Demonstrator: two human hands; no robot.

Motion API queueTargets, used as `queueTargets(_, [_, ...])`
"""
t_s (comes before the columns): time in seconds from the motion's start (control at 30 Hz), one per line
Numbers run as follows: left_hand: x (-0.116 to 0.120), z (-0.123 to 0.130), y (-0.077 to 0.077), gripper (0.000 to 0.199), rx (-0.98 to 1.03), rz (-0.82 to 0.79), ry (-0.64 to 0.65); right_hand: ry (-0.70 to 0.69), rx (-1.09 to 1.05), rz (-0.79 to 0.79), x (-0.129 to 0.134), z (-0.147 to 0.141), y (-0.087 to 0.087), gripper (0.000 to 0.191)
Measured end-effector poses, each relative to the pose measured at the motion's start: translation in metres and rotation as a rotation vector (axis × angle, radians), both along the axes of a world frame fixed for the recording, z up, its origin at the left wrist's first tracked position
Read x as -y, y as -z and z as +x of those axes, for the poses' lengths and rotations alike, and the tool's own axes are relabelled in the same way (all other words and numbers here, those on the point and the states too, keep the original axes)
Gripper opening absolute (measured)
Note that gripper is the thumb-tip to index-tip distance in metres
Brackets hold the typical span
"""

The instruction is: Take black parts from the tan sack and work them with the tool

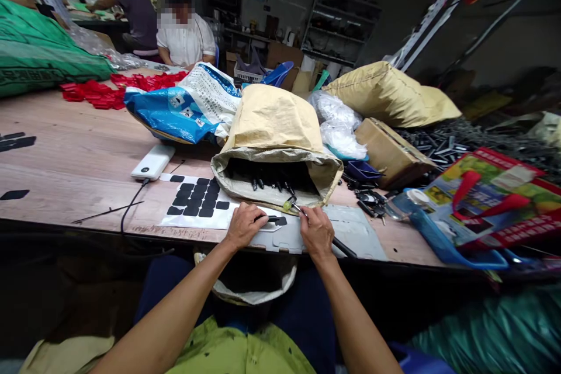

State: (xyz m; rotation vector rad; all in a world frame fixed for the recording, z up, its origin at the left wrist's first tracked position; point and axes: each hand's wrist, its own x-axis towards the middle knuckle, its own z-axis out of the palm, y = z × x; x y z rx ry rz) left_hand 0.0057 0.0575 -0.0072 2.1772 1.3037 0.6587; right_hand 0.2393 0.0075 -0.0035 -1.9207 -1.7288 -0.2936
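My left hand (245,225) is closed around a small slim black piece (262,218) at the table's front edge. My right hand (316,231) grips a black-handled tool (344,247); its thin metal end points up and left, beside a small yellow-green piece (288,205). Between the hands, a black rounded patch (279,221) lies on a grey board (359,234). Just beyond, a yellow woven sack (277,117) lies with its mouth towards me, several slim black pieces (260,183) showing inside. Left of it, a white sheet (170,219) carries rows of black rounded patches (199,196).
A white power bank (153,162) with a cable stands left. Behind are a blue-and-white bag (175,105) and red pieces (100,93). To the right are a cardboard box (390,149), a water bottle (405,204) and a blue tray (460,251). Two people sit at the back.
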Motion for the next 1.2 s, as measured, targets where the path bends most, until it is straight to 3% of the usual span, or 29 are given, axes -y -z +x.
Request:
queueTargets(0.2, [0.0, 0.0, -0.001, 0.044, -0.086, 0.015, -0.003, 0.03, 0.065, -0.001, -0.002, 0.002, 0.017, 0.02])
queueTargets(0.67, [0.0, 0.0, 0.0, 0.049, -0.057, -0.004, 0.0, 0.048, 0.063, -0.03, 0.002, -0.002, 0.013, 0.022])
queueTargets(1.03, [-0.002, -0.002, 0.002, 0.037, -0.037, 0.041, 0.008, 0.056, 0.059, -0.025, 0.002, -0.004, 0.012, 0.02])
queueTargets(1.2, [0.035, -0.008, -0.014, 0.029, 0.11, 0.026, 0.099, 0.063, 0.06, -0.036, 0.002, -0.003, 0.012, 0.019])
